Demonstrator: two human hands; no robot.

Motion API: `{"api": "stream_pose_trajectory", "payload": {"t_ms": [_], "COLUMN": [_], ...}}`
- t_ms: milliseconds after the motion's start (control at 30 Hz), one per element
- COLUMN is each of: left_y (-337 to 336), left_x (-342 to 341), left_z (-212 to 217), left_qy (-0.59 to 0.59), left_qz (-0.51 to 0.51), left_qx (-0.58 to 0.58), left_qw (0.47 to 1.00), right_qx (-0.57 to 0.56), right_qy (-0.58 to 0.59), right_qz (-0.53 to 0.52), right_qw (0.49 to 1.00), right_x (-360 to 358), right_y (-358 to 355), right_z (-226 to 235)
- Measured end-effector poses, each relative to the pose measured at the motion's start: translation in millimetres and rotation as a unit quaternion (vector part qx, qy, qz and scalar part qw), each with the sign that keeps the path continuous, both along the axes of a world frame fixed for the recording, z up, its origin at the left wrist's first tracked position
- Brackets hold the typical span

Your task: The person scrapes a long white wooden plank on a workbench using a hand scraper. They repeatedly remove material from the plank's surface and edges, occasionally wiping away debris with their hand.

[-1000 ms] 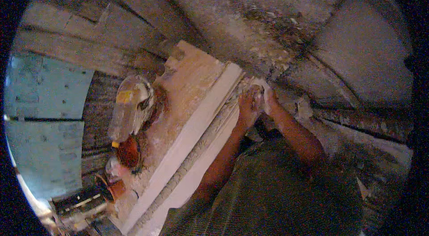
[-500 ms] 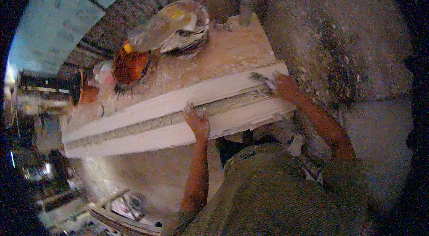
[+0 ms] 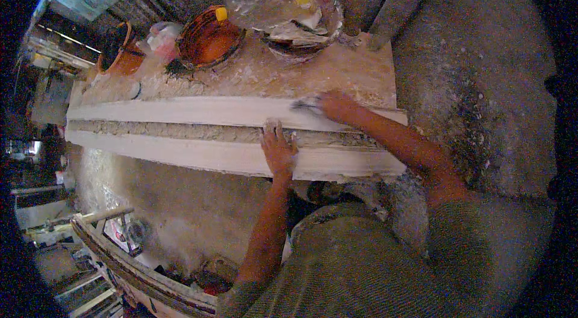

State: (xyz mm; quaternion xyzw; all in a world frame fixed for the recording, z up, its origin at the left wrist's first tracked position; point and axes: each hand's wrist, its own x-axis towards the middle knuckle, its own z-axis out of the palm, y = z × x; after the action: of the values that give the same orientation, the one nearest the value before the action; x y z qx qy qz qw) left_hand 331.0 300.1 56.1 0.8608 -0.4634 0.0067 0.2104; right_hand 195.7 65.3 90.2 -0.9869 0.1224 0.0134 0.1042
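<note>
Two long white moulded strips run side by side along the table: a far strip [image 3: 223, 110] and a near strip [image 3: 223, 154]. Between them lies a rough greyish band [image 3: 198, 131]. My left hand [image 3: 279, 148] rests on the near strip, fingers apart and tips reaching over the band; it holds nothing. On the far strip, my right hand [image 3: 337, 107] is closed round a small flat grey piece [image 3: 306, 105], pressed to the white surface. Motion blurs that piece, so its kind cannot be made out.
Behind the strips stand an orange-brown tub [image 3: 211, 44], a wide basin [image 3: 334, 20] with pale crusted pieces, and an orange bucket [image 3: 123, 56] at the far left. A wooden frame [image 3: 144, 279] is at the lower left. The table's right edge [image 3: 395, 71] borders a stained floor.
My right hand has slid left along the far strip with the grey piece. My left hand stays on the near strip. The whole view has turned, so the strips now lie more level.
</note>
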Motion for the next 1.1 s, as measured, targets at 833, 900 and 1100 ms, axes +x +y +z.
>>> {"api": "stream_pose_trajectory", "payload": {"t_ms": [833,900,1100], "left_y": [10.1,11.1,34.5], "left_x": [6.4,13.7,82.9], "left_z": [-5.2,-5.8,3.6], "left_qy": [0.218,0.229,0.087], "left_qz": [-0.063,-0.086,0.002], "left_qx": [0.127,0.057,0.02], "left_qw": [0.966,0.968,0.996], "right_qx": [0.035,0.07,0.029], "right_qy": [-0.039,-0.057,0.049], "right_qz": [-0.007,-0.032,-0.044], "right_qw": [0.999,0.995,0.997], "right_x": [280.1,283.7,83.5], "right_y": [89.3,94.4,49.8], "right_z": [13.7,16.9,39.7]}}
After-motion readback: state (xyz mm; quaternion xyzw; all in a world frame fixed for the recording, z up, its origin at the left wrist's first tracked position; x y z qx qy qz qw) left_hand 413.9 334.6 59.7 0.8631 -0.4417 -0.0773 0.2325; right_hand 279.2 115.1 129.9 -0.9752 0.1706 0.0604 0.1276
